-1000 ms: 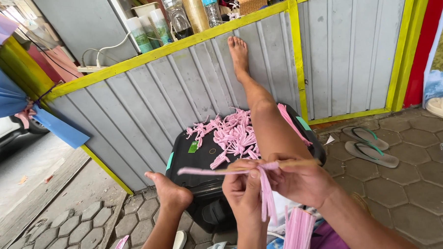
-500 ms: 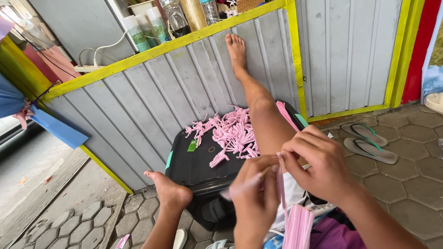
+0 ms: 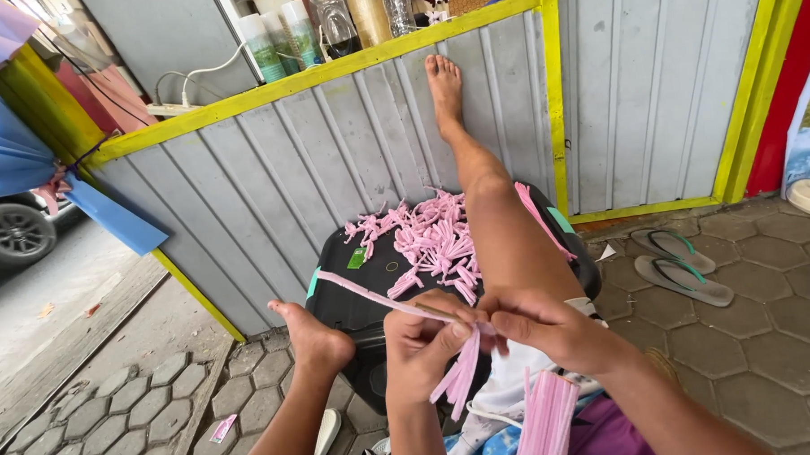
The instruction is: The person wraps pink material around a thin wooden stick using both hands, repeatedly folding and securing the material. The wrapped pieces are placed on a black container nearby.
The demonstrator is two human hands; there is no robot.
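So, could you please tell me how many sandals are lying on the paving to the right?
2: one sandal nearer the wall and a second sandal just in front of it, side by side. A pale shape at the right edge may be other footwear.

This is a roadside stall, outdoors on a paved walkway. A grey corrugated wall (image 3: 349, 158) with yellow trim (image 3: 328, 73) runs across from 10 to 2 o'clock. Bottles (image 3: 335, 19) and cups (image 3: 273, 39) line its ledge at 12. Grey pavers (image 3: 133, 407) cover the ground at 7 and 4. A car wheel (image 3: 10, 234) on the road shows at 9. Sandals (image 3: 680, 263) lie on the pavers at 3.
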